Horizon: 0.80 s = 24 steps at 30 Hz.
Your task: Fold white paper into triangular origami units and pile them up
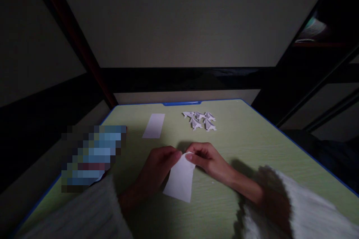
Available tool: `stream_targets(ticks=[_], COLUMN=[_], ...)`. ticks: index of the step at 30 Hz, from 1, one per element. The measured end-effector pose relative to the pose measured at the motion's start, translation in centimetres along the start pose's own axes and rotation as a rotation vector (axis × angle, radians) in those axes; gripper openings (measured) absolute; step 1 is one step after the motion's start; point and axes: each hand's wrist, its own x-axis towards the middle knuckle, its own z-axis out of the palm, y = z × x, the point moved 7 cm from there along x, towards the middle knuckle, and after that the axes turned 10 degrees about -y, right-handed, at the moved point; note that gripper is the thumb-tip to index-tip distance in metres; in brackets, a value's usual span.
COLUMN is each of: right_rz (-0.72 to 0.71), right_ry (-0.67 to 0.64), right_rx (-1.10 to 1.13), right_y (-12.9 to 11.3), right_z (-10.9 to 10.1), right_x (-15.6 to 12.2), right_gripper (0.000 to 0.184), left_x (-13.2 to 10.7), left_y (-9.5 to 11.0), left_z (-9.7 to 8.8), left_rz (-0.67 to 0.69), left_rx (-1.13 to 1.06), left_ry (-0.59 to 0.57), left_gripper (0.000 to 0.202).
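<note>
A white sheet of paper (181, 181) hangs between my two hands above the green tabletop, its lower end toward me. My left hand (161, 160) pinches the upper left corner between thumb and fingers. At the upper right corner my right hand (206, 157) grips the paper, the thumb lying on its face. The top edge looks bent or curled where the thumbs press, but the fingers hide part of it. Beyond my hands sit several folded white paper figures (209, 124) in a close group. To their left a flat white paper strip (154, 126) lies on the table.
The green table (246, 145) has a blue rim and a blue handle (182, 103) at its far edge. A blurred-out bluish item (95, 157) lies at the left edge. Pale panels (182, 18) stand behind the table, with a dark open shelf (316, 41) at the upper right.
</note>
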Motion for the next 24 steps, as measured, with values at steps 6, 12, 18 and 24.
stream_targets(ticks=[6, 12, 18, 24], right_rz=[0.011, 0.018, 0.021, 0.046], right_ry=[0.025, 0.053, 0.084, 0.137], right_rx=[-0.01, 0.097, 0.241, 0.254], right_y=[-0.3, 0.2, 0.6, 0.7], right_z=[-0.1, 0.0, -0.4, -0.8], right_x=[0.0, 0.0, 0.2, 0.2], right_gripper=[0.027, 0.024, 0.025, 0.028], left_x=[0.2, 0.2, 0.4, 0.5], left_y=[-0.3, -0.7, -0.6, -0.4], left_z=[0.4, -0.7, -0.5, -0.2], left_rz=[-0.049, -0.055, -0.099, -0.116], left_rx=[0.11, 0.007, -0.11, -0.054], left_ry=[-0.028, 0.121, 0.051, -0.01], left_gripper=[0.025, 0.021, 0.024, 0.024])
